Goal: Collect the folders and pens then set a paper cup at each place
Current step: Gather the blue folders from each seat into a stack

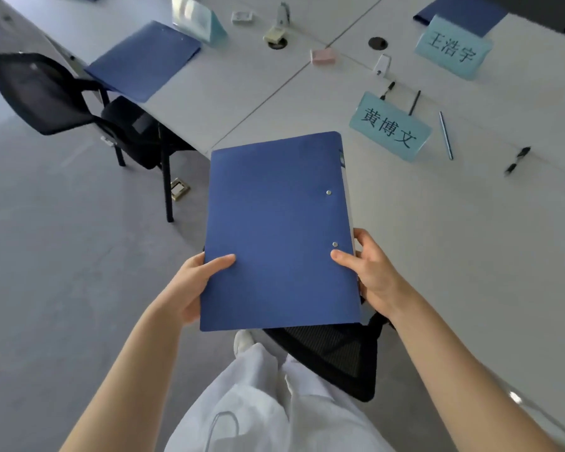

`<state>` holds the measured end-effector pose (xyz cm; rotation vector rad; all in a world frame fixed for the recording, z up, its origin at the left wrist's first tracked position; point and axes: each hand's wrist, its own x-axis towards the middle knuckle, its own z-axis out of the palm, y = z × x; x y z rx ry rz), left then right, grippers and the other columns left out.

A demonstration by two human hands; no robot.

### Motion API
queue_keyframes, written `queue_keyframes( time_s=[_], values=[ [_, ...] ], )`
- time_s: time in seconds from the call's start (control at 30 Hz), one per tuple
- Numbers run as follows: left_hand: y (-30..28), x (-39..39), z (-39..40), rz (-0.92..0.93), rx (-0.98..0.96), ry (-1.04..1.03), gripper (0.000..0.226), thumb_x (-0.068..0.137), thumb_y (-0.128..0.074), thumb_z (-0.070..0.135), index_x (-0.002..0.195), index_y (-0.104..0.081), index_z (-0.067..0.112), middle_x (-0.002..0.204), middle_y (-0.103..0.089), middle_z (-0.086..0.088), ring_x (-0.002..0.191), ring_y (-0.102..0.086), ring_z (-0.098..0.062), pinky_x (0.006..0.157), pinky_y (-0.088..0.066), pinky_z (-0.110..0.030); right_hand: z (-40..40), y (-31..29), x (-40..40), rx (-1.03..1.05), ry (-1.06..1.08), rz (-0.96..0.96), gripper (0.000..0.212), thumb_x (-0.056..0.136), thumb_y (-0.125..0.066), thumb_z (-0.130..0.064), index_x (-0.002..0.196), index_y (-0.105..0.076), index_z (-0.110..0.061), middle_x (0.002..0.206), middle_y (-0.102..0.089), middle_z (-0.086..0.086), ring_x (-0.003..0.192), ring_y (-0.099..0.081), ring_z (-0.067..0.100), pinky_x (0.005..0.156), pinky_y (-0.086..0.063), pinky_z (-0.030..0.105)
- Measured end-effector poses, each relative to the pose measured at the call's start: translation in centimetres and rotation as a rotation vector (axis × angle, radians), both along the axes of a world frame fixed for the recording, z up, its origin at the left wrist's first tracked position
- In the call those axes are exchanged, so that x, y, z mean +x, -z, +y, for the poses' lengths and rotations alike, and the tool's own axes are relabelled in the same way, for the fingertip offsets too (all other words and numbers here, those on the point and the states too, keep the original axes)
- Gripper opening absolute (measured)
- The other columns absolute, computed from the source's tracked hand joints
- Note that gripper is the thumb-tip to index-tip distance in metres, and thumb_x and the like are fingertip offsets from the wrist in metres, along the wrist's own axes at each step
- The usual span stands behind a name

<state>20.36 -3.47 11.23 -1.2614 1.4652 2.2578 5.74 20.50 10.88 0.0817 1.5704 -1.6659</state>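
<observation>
Between my hands, the blue folder [278,230] hangs above the worktop [470,239] edge; left hand [190,288] and right hand [371,275] each pinch a near corner. I judge it light, stiff, slick; side edges suit gripping.

Three blue folders: one [279,230] at centre, one [144,60] at 11 o'clock, one [460,14] at 1 o'clock. Three name cards: [390,127], [452,47], [198,17]. Two chairs: [46,93] at 10 o'clock, [333,357] at 6 o'clock. Four pens at 2 o'clock: [446,135], [414,102], [387,90], [517,159]. Two hands: [190,288], [372,275]
</observation>
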Motion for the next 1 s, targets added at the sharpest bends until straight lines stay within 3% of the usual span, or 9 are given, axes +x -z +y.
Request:
queue_keyframes(
  time_s=[0.23, 0.33, 0.43, 0.63, 0.8, 1.0],
  values=[
    [0.0, 4.0, -4.0, -0.031, -0.005, -0.144, 0.032, 0.090, -0.065, 0.027, 0.116, -0.064, 0.010, 0.107, -0.074, -0.006, 0.091, -0.073, -0.026, 0.072, -0.058, -0.038, -5.8, -0.2, 1.7, -0.008, -0.131, 0.015, 0.029, 0.092, -0.060, -0.002, 0.112, -0.050, -0.021, 0.118, -0.067, 0.007, 0.100, -0.069, 0.026, 0.074, -0.060, 0.035],
    [0.2, 6.1, -7.1, -0.015, 0.013, -0.187, 0.030, 0.091, -0.063, 0.029, 0.115, -0.065, 0.011, 0.108, -0.074, -0.005, 0.091, -0.073, -0.025, 0.069, -0.059, -0.036, -9.5, -0.1, 2.8, -0.017, -0.177, 0.014, 0.030, 0.092, -0.058, 0.000, 0.112, -0.052, -0.021, 0.113, -0.069, 0.001, 0.098, -0.070, 0.023, 0.077, -0.060, 0.037],
    [0.4, 7.8, -10.4, -0.013, 0.017, -0.205, 0.030, 0.090, -0.063, 0.029, 0.113, -0.066, 0.010, 0.109, -0.074, -0.006, 0.092, -0.073, -0.025, 0.069, -0.060, -0.034, -13.1, 0.1, 3.8, 0.002, -0.253, 0.014, 0.033, 0.092, -0.059, -0.002, 0.121, -0.051, -0.017, 0.116, -0.069, 0.004, 0.101, -0.070, 0.026, 0.081, -0.059, 0.041],
    [1.0, 12.2, -20.4, -0.038, 0.003, -0.268, 0.028, 0.090, -0.064, 0.027, 0.114, -0.065, 0.014, 0.108, -0.074, -0.005, 0.090, -0.073, -0.025, 0.071, -0.058, -0.037, -24.0, 0.7, 7.7, 0.038, -0.317, 0.012, 0.028, 0.093, -0.060, -0.004, 0.115, -0.052, -0.018, 0.116, -0.070, 0.006, 0.098, -0.071, 0.023, 0.068, -0.057, 0.029],
    [0.7, 14.6, -28.2, -0.048, -0.022, -0.304, 0.033, 0.088, -0.068, 0.026, 0.118, -0.063, 0.013, 0.108, -0.074, -0.005, 0.092, -0.073, -0.028, 0.074, -0.057, -0.041, -32.3, 1.2, 9.6, 0.066, -0.334, 0.016, 0.034, 0.093, -0.061, -0.008, 0.124, -0.051, -0.016, 0.121, -0.067, 0.005, 0.105, -0.068, 0.027, 0.086, -0.057, 0.043],
    [0.2, 14.8, -35.4, -0.020, -0.033, -0.351, 0.036, 0.088, -0.068, 0.024, 0.121, -0.062, 0.012, 0.110, -0.074, -0.005, 0.095, -0.072, -0.029, 0.075, -0.058, -0.042, -39.9, 1.2, 9.5, 0.092, -0.334, 0.016, 0.032, 0.092, -0.062, -0.011, 0.123, -0.055, -0.015, 0.120, -0.068, 0.004, 0.104, -0.069, 0.026, 0.087, -0.057, 0.047]
  ],
)
